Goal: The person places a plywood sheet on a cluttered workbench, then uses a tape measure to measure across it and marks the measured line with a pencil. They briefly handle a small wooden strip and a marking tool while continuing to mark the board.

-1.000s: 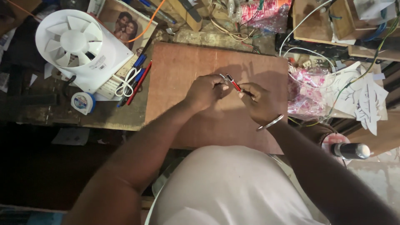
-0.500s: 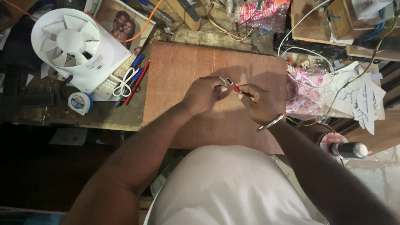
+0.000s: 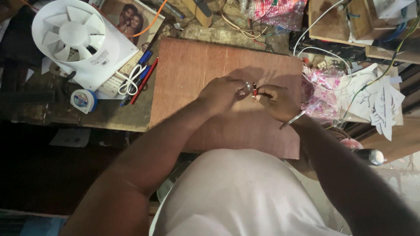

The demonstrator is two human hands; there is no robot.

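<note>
- A small red tool [image 3: 254, 90] with a thin dark tip sat right between the two hands, over the middle of the brown board [image 3: 192, 78].
- It was short and skinny, and it stood almost straight up and down. A tiny shiny metal piece [image 3: 247, 86] was just beside it, at about 10 o'clock.
- The right hand [image 3: 276, 101] had its fingers pinched shut on the red tool.
- The left hand [image 3: 221, 92] had its fingers closed together on the shiny metal piece. The piece was too small to tell what it was.
- A thin silver bangle [image 3: 292, 119] sat on the right wrist.
- The board was flat and reddish brown, with pale scratch lines on it. It lay on a messy, dusty workbench [image 3: 109, 116].
- At 9 to 10 o'clock from the hands lay a white fan [image 3: 74, 37] with round blades.
- Just beside the fan were a white cord [image 3: 130, 81], red and blue pens [image 3: 142, 78], and a roll of tape [image 3: 83, 100].
- At 3 o'clock was a pink plastic bag [image 3: 321, 94], with white wires [image 3: 323, 52] and cut white paper shapes [image 3: 380, 102] near it.
- At 12 o'clock were more wires and a red and white bag [image 3: 275, 8].
- The floor under the bench, at 7 o'clock, was very dark.
</note>
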